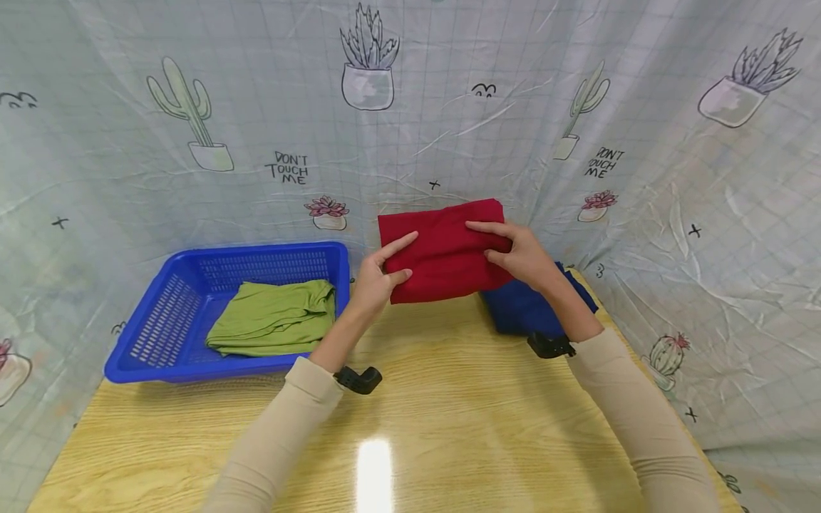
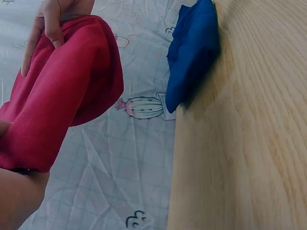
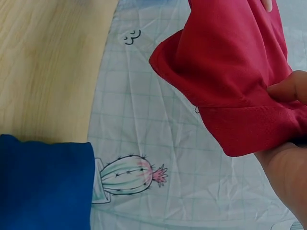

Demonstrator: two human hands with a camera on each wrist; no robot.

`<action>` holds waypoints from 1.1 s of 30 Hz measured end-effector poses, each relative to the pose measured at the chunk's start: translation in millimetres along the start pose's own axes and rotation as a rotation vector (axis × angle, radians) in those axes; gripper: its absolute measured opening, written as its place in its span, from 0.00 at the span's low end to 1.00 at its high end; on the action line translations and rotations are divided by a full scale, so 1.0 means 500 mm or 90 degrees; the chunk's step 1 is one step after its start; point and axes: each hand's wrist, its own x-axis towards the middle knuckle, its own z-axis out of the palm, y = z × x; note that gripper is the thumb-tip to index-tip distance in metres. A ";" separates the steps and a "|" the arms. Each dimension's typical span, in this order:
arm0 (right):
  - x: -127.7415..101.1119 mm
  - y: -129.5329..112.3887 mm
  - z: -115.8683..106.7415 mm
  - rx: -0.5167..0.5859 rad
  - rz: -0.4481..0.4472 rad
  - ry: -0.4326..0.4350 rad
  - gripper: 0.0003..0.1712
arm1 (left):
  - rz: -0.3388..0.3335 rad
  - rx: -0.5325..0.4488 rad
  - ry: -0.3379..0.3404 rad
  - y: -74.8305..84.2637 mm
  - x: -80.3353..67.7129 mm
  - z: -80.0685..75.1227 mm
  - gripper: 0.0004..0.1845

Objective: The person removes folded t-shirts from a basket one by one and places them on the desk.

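Observation:
A folded red cloth (image 1: 442, 249) is held up above the far part of the table, between both hands. My left hand (image 1: 378, 281) grips its left end, thumb and index finger on the near face, the other fingers hidden behind. At the right end my right hand (image 1: 522, 253) pinches the fabric the same way. In the right wrist view the thumb presses into the red cloth (image 3: 235, 81), and its lower edge hangs loose. Behind and below the right hand lies a folded dark blue cloth (image 1: 522, 310), partly covered by that arm.
To the left stands a blue plastic basket (image 1: 122, 356) with a folded green cloth (image 1: 272, 320) inside. The wooden table (image 1: 449, 413) runs up to a pale curtain (image 1: 442, 142) printed with cacti, which hangs at the back and sides.

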 end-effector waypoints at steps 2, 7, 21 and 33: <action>-0.003 0.003 -0.002 -0.010 0.002 0.004 0.31 | 0.000 0.018 0.009 -0.007 0.000 0.005 0.36; -0.012 0.006 -0.002 -0.012 0.023 0.022 0.33 | -0.002 0.003 0.008 -0.025 0.003 0.015 0.36; -0.024 0.061 0.002 -0.016 0.055 0.078 0.32 | -0.024 -0.053 0.046 -0.112 0.030 0.057 0.35; -0.018 0.145 0.061 -0.085 0.101 0.067 0.31 | -0.165 0.037 0.111 -0.178 0.035 0.055 0.37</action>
